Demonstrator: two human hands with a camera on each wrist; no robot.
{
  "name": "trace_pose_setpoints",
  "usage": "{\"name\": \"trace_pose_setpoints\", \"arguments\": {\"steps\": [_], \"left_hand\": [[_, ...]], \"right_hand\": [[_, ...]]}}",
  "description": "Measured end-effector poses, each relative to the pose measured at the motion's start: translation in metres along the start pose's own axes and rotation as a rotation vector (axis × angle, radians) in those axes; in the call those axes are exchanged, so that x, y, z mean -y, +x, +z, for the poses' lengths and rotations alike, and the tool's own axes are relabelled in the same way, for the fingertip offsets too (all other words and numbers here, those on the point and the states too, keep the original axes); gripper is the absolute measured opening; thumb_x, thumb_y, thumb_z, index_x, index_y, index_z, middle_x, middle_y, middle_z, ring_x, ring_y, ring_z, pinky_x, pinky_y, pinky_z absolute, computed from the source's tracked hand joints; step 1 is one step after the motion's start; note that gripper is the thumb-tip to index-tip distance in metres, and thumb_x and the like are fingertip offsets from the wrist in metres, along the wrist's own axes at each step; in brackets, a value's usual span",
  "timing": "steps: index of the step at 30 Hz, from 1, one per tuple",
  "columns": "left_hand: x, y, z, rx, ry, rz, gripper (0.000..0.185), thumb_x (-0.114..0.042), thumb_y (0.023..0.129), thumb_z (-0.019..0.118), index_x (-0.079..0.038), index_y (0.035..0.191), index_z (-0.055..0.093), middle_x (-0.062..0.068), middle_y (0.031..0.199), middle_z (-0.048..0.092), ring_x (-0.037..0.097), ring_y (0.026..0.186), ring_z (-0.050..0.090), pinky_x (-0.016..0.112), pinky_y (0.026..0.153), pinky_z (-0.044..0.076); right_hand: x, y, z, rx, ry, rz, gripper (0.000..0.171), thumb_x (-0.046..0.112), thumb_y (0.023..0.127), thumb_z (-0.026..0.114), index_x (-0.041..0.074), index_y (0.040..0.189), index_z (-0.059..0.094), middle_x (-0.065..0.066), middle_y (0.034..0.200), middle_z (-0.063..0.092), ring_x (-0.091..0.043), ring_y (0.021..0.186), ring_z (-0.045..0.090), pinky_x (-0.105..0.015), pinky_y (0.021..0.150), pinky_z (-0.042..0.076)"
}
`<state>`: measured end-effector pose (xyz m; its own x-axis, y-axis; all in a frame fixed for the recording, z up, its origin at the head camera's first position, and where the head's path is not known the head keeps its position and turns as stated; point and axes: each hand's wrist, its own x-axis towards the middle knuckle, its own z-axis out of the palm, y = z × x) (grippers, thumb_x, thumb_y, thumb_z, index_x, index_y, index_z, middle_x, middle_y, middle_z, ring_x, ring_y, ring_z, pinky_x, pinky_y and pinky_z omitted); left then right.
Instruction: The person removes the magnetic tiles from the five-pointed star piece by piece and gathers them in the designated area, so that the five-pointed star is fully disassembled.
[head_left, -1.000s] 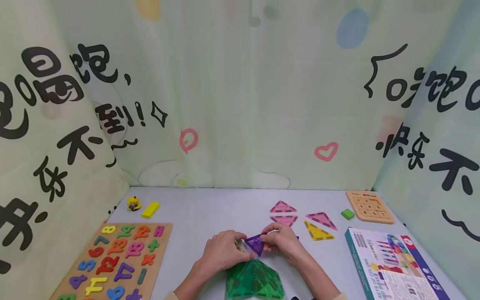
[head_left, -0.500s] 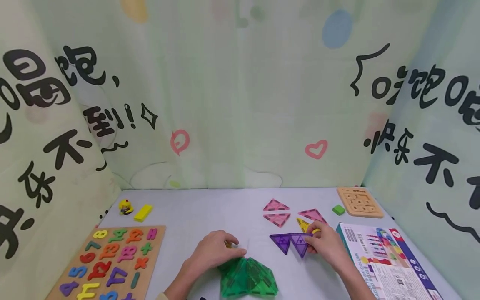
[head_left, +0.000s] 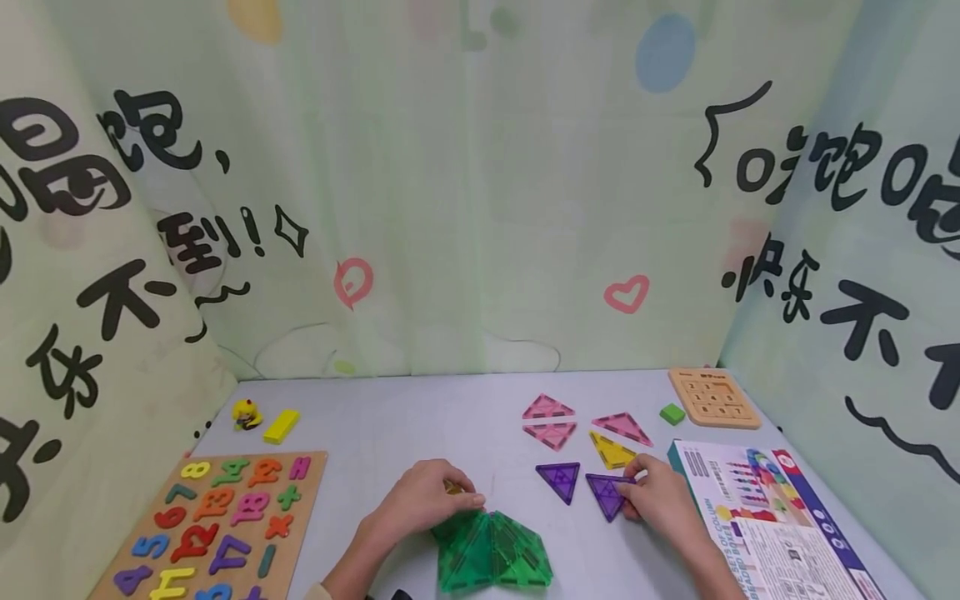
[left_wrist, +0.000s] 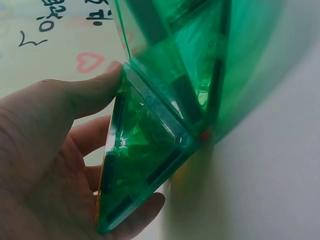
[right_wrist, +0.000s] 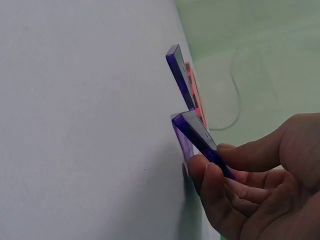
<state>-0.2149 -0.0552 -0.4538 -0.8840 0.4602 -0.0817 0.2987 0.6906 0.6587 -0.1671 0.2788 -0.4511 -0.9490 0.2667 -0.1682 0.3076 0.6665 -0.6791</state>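
Observation:
My left hand (head_left: 420,504) grips the left side of a green translucent magnetic-tile structure (head_left: 495,557) standing at the table's front. In the left wrist view its thumb and fingers are around a triangular green tile (left_wrist: 142,155), and a bit of yellow shows behind it. My right hand (head_left: 663,504) pinches a purple triangular magnetic tile (head_left: 606,493) between thumb and fingers. The right wrist view shows that tile (right_wrist: 200,140) held on edge, tilted over the table. Left of it, another purple triangle (head_left: 558,482) lies on the table, apart from the held one.
Behind lie pink triangular tiles (head_left: 549,435) and a yellow one (head_left: 611,450), partly behind my right hand. A printed box (head_left: 780,525), a green block (head_left: 672,414) and a wooden board (head_left: 712,398) are right. A number puzzle (head_left: 217,517), yellow block (head_left: 281,426) and figurine (head_left: 246,414) are left.
My right hand has carried two purple triangles from the green structure to the right. One now lies on the table, separated from the other, which the hand still pinches. The left hand keeps its hold.

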Motion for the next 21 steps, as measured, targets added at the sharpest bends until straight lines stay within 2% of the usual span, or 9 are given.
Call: {"name": "trace_pose_setpoints", "arguments": {"steps": [9,15,21], "left_hand": [[0.015,-0.002,-0.01,0.033,-0.056,0.01,0.032,-0.047,0.084,0.076,-0.019,0.1,0.076,-0.005,0.097,0.07,0.013,0.089,0.059,0.035,0.074,0.051],[0.023,-0.003,-0.02,0.067,-0.086,0.021,0.029,-0.044,0.085,0.075,-0.018,0.099,0.076,-0.003,0.096,0.07,0.013,0.089,0.059,0.034,0.073,0.051],[0.029,-0.002,-0.026,0.081,-0.173,-0.013,0.027,-0.037,0.085,0.076,-0.015,0.1,0.077,0.0,0.1,0.071,0.016,0.091,0.058,0.034,0.073,0.048]], "right_hand": [[-0.001,0.002,0.006,-0.04,-0.112,0.006,0.014,0.01,0.09,0.066,0.0,0.099,0.06,-0.005,0.064,0.059,-0.015,0.054,0.054,-0.027,0.052,0.041],[0.002,0.001,0.006,-0.088,-0.218,-0.033,0.013,0.011,0.088,0.067,0.001,0.096,0.065,-0.006,0.076,0.061,-0.02,0.069,0.051,-0.03,0.059,0.036],[0.016,-0.002,0.009,-0.113,-0.217,-0.056,0.015,0.014,0.088,0.066,0.003,0.098,0.067,-0.004,0.071,0.06,-0.017,0.061,0.05,-0.029,0.054,0.036]]}}
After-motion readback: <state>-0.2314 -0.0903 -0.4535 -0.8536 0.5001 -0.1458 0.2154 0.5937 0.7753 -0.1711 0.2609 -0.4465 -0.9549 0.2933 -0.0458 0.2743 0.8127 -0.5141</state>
